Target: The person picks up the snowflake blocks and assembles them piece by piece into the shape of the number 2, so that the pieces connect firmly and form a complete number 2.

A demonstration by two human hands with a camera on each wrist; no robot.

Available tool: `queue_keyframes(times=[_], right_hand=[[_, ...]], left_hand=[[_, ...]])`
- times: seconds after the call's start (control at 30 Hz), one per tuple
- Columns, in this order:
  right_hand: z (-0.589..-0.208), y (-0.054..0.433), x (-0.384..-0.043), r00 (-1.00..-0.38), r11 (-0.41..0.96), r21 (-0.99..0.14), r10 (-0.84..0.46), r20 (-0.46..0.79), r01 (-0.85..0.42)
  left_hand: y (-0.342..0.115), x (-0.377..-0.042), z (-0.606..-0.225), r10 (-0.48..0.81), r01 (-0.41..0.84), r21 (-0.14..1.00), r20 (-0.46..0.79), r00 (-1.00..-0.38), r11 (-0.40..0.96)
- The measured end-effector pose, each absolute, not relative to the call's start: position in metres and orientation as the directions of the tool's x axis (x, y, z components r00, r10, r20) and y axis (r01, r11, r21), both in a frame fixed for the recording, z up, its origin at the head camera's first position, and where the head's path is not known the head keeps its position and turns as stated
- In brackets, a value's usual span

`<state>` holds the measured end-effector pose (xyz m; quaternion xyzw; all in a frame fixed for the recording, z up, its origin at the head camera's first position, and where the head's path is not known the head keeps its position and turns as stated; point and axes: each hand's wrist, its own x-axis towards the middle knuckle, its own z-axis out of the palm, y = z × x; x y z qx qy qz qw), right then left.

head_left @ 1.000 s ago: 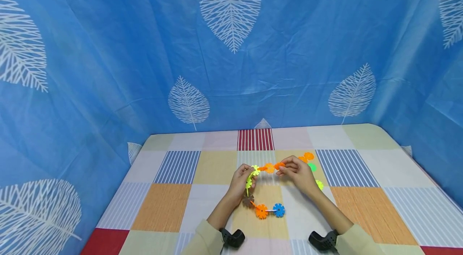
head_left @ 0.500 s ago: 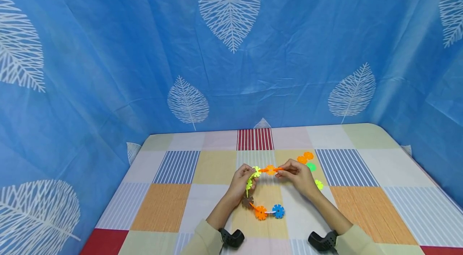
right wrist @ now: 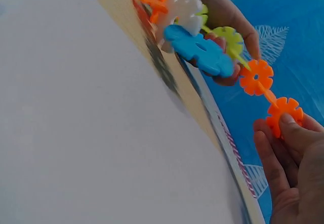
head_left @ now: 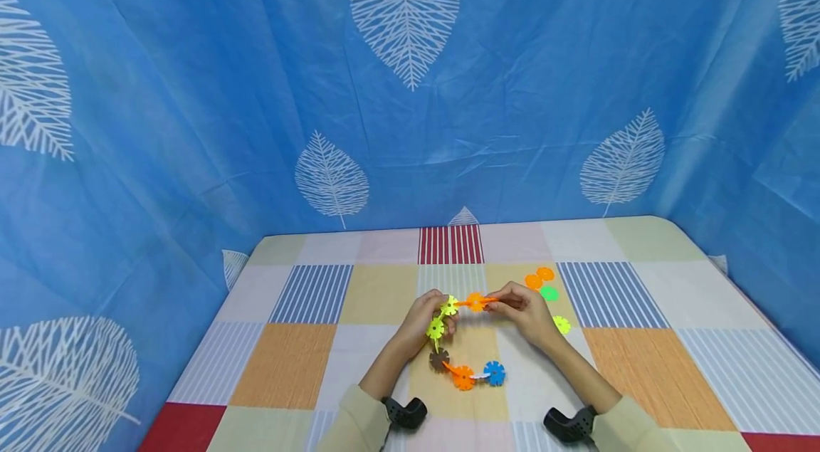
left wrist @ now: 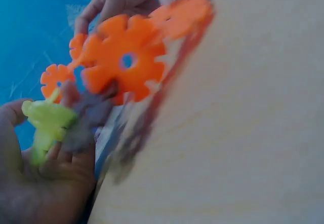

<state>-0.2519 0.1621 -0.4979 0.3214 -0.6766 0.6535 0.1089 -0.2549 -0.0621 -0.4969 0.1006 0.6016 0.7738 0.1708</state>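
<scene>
A chain of notched, flower-shaped plastic discs hangs between both hands in a curve. My left hand [head_left: 419, 320] holds its yellow-green discs [head_left: 436, 328]. With thumb and fingers, my right hand [head_left: 522, 309] pinches the orange end disc [right wrist: 284, 116], which joins another orange disc [head_left: 475, 302]. Below the left hand the chain runs through a dark grey-brown disc [head_left: 438, 359] and an orange disc [head_left: 463, 378]. After a white disc [right wrist: 185, 12] it ends in a blue disc [head_left: 495, 373]. The left fingers are partly hidden behind the discs.
Loose discs lie on the patchwork tablecloth [head_left: 378, 295] beyond the right hand: two orange ones [head_left: 544, 273], a green one [head_left: 549, 293] and a yellow-green one [head_left: 561, 324]. A blue leaf-patterned curtain [head_left: 512, 82] stands behind and at both sides.
My right hand has moved slightly left and down, and its orange end disc now lines up with the chain. The left hand has shifted a little, turning the yellow-green discs.
</scene>
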Motion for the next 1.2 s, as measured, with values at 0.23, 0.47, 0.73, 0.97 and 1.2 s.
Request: queue_keyframes(times=[0.23,0.47,0.73,0.97,1.2], right_hand=[[-0.503,0.157,-0.25,-0.791,-0.013,-0.842,-0.336,0.511,-0.539],[-0.498,0.169,-0.257,-0.835,0.27,-0.792,-0.238,0.497,-0.548],[-0.498,0.219,-0.283,-0.866,0.74,-0.606,0.064,0.496,-0.292],[-0.503,0.236,-0.293,-0.89,0.811,-0.542,0.058,0.452,-0.222],[-0.502,0.236,-0.291,-0.885,0.731,-0.65,0.144,0.442,-0.206]], left_hand=[[-0.065,-0.258,-0.496,0.448,-0.116,0.991,-0.071,-0.891,-0.073],[-0.063,-0.258,-0.497,0.465,-0.136,0.99,-0.1,-0.88,-0.046],[-0.065,-0.259,-0.499,0.463,-0.134,0.991,-0.109,-0.88,-0.021],[-0.066,-0.258,-0.499,0.466,-0.119,0.993,-0.099,-0.879,-0.013],[-0.066,-0.259,-0.5,0.466,-0.121,0.991,-0.085,-0.881,-0.048]])
